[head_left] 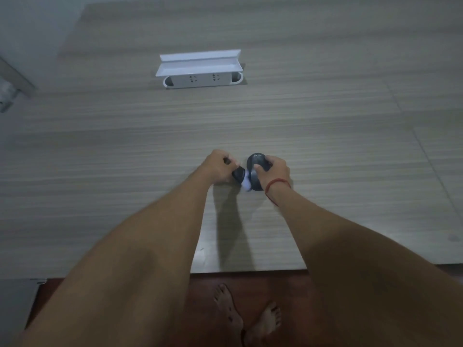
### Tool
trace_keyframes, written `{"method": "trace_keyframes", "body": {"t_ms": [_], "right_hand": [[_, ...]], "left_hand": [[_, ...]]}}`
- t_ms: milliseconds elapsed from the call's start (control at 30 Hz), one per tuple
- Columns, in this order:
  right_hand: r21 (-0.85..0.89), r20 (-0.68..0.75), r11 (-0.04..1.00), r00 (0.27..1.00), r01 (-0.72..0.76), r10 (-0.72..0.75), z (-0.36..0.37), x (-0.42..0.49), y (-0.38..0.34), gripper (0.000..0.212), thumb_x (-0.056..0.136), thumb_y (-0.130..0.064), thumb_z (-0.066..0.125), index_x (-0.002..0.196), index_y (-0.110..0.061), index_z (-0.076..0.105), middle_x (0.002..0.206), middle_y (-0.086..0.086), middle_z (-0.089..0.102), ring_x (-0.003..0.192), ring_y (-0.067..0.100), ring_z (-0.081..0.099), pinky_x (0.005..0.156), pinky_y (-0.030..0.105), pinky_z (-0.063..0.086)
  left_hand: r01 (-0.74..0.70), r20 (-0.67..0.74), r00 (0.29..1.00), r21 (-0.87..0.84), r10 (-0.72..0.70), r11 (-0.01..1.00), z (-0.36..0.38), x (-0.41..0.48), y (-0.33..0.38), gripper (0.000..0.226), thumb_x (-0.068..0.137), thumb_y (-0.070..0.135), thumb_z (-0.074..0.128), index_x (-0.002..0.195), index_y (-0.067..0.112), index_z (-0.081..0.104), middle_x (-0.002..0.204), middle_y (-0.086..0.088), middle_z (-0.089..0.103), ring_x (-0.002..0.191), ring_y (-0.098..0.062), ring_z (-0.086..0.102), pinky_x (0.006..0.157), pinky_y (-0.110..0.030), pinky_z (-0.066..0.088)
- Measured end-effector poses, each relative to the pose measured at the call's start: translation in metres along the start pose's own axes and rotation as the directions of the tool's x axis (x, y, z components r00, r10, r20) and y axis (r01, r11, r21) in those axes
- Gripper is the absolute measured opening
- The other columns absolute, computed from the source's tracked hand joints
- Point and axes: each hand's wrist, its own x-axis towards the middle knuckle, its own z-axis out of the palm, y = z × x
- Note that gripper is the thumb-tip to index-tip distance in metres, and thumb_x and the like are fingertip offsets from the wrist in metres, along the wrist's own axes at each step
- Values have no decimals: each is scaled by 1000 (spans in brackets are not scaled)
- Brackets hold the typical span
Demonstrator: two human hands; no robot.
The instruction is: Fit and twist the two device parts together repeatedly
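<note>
Bare feet (250, 319) on a dark red floor (288, 296) show at the bottom centre, below the table (125, 159) edge. Mid-frame, the left hand (218, 167) curls round a small black piece (238, 173), touching a white part (246, 182), while the right hand (274, 171) grips a round dark device (255, 169) resting on the table. White socket box (200, 71), lid raised, sits upper centre, well apart.

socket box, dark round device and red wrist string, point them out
socket box (200, 80), head view, front face between the outlets
dark round device (256, 160), head view, top face
red wrist string (276, 183), head view, on the right wrist
</note>
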Motion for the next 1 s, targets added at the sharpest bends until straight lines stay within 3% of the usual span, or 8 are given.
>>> {"method": "trace_keyframes", "body": {"t_ms": [67, 167, 267, 400, 567, 733, 900, 1000], "right_hand": [[-9, 13, 1000, 1000, 0, 0, 0, 0, 0, 47, 89, -15, 65, 135, -7, 56, 140, 13, 56, 129, 28, 53, 108, 27, 38], [-17, 32, 1000, 999, 4, -4, 0, 0, 1, 48, 89, -15, 64, 136, -8, 55, 141, 12, 55, 130, 27, 53, 108, 27, 39], [-20, 31, 1000, 999, -8, 9, 0, 2, 1, 48, 90, -16, 64, 136, -10, 55, 141, 12, 54, 130, 27, 53, 109, 27, 38], [-15, 28, 999, 999, -29, 29, 1, 3, -1, 47, 90, -14, 63, 136, -10, 55, 141, 13, 54, 129, 28, 53, 109, 28, 39], [-14, 42, 999, 999, -30, 31, 2, 2, -2, 49, 90, -17, 63, 137, -10, 54, 143, 13, 53, 130, 28, 53, 109, 28, 39], [-30, 44, 999, 999, -20, 22, 2, 3, -4, 47, 90, -14, 62, 137, -8, 54, 142, 13, 53, 130, 28, 53, 111, 28, 38], [-265, 102, 958, 992, 105, -80, 1, -5, -4, 52, 82, -29, 67, 131, -13, 57, 132, 16, 57, 122, 33, 55, 104, 40, 46], [-403, 160, 903, 983, 148, -90, -4, -7, -3, 59, 73, -26, 73, 127, -13, 54, 126, 14, 58, 117, 34, 58, 99, 41, 50]], "left_hand": [[-60, -188, 980, 36, 66, 998, 3, 6, 3, 21, 90, 14, 60, 97, -5, 67, 98, -23, 67, 92, -31, 64, 89, -40, 53], [-64, -291, 953, 62, 79, 996, 9, 8, 10, 25, 90, 17, 59, 101, -4, 66, 111, -20, 69, 106, -32, 62, 90, -34, 48], [-20, -213, 977, 56, 32, 998, 9, 8, 7, 18, 91, 15, 58, 96, -1, 65, 105, -22, 69, 99, -32, 65, 90, -38, 51], [107, 85, 991, -18, -105, 994, 2, 4, 2, 8, 93, 10, 57, 93, 2, 60, 76, -18, 58, 63, -27, 56, 65, -39, 57], [-11, -273, 962, 44, 23, 999, 8, 7, 3, 24, 90, 15, 59, 101, -5, 67, 108, -21, 69, 103, -30, 64, 92, -35, 49], [102, -7, 995, -54, -102, 993, 3, 7, 3, 10, 91, 13, 59, 90, 3, 62, 89, -18, 60, 81, -29, 60, 85, -49, 57], [-50, -283, 957, 80, 71, 996, -5, 6, 0, 25, 90, 17, 59, 99, -5, 67, 107, -21, 69, 102, -31, 64, 83, -29, 48], [-141, -357, 922, 48, 149, 989, -7, 8, 5, 29, 91, 22, 57, 97, -5, 66, 102, -19, 70, 96, -30, 64, 80, -29, 46]]}}
